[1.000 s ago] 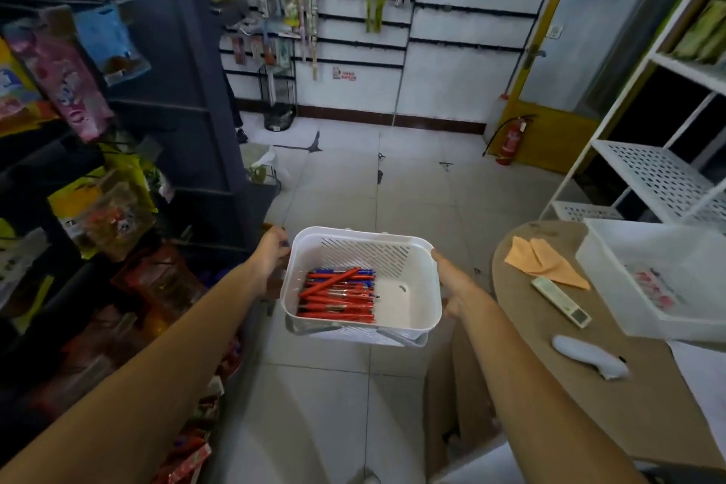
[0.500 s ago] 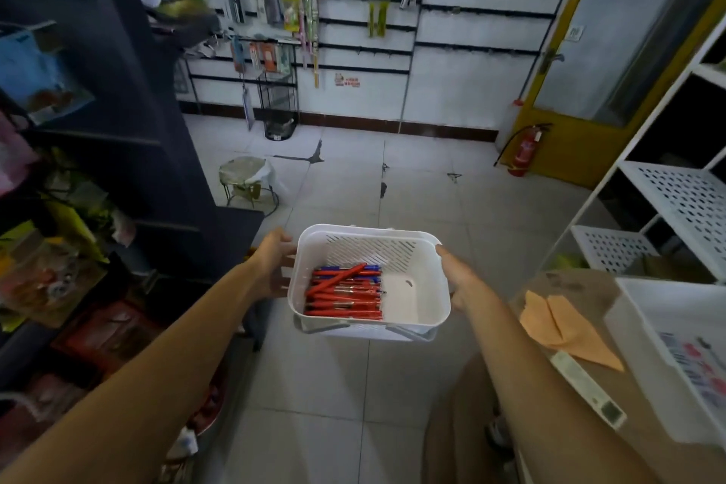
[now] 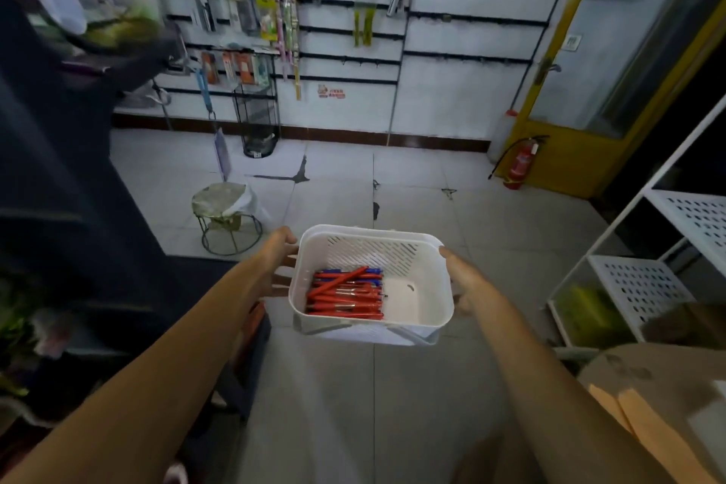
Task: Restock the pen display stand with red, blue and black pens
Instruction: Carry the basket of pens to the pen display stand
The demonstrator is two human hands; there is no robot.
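White plastic basket (image 3: 369, 253) sits between your hands, left hand (image 3: 277, 263) and right hand (image 3: 467, 283) each gripping a side wall, fingers curled round it. Red and blue pens (image 3: 345, 293) lie crosswise inside, bunched toward your left hand; no display stand is visible.

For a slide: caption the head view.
Left hand and right hand hold a white basket of red and blue pens.
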